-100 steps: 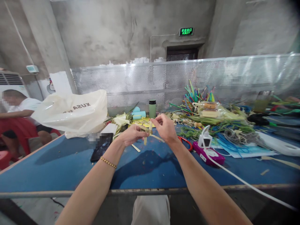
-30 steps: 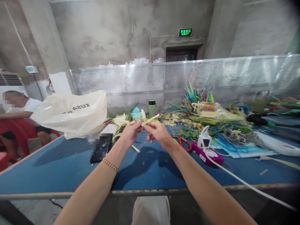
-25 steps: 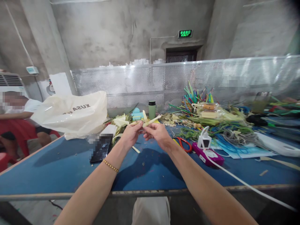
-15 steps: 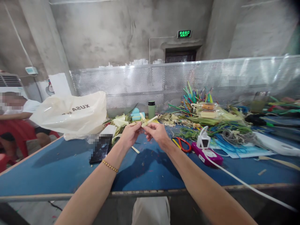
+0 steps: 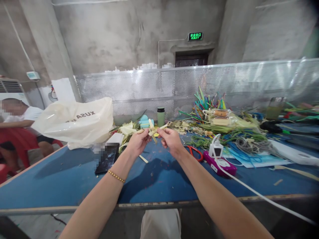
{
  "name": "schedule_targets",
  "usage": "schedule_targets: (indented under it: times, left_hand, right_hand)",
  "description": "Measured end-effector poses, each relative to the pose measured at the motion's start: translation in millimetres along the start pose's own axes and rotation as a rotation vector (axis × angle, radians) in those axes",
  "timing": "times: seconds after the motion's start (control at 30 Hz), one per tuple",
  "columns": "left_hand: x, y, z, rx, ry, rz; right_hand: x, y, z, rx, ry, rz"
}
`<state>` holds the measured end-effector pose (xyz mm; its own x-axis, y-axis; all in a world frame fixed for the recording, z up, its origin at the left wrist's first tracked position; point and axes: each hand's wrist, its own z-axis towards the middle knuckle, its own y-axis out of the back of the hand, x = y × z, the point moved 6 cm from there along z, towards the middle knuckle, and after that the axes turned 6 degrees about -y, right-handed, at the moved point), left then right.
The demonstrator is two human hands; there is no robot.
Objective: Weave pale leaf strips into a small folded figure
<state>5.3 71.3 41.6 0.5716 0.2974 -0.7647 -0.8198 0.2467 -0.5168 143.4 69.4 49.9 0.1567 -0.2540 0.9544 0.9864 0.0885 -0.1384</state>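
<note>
Between my two hands, above the blue table, is a small piece of pale folded leaf strips with ends sticking out several ways. My left hand pinches its left side between thumb and forefinger. The right side is pinched by my right hand, whose other fingers are curled in. One loose pale strip lies on the table just below my left hand.
A cream plastic bag and a dark tablet lie left. Behind stands a green bottle. At right are red-handled scissors, a purple power strip with a white cable, and heaped leaves and cords. A person sits far left.
My right hand has moved slightly right, away from my left hand. More of the leaf strips now shows between them, with one end pointing down.
</note>
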Motion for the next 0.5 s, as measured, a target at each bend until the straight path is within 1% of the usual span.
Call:
schedule_targets:
  times: [0.1,0.27,0.43,0.5]
  left_hand:
    - [1.5,-3.0,-0.5,0.029,0.010,0.016]
    - [0.4,-5.2,-1.7,0.038,0.023,0.015]
    - [-2.1,-7.4,-2.8,0.063,0.034,0.004]
    - [-2.3,-7.3,-3.4,0.057,0.044,0.017]
  right_hand:
    - [2.7,0.8,0.2,0.024,0.018,0.090]
    - [6.0,3.2,0.1,-0.007,0.066,0.116]
    - [5.1,3.6,1.0,0.004,0.056,0.175]
    - [4.8,3.3,0.8,0.005,0.046,0.179]
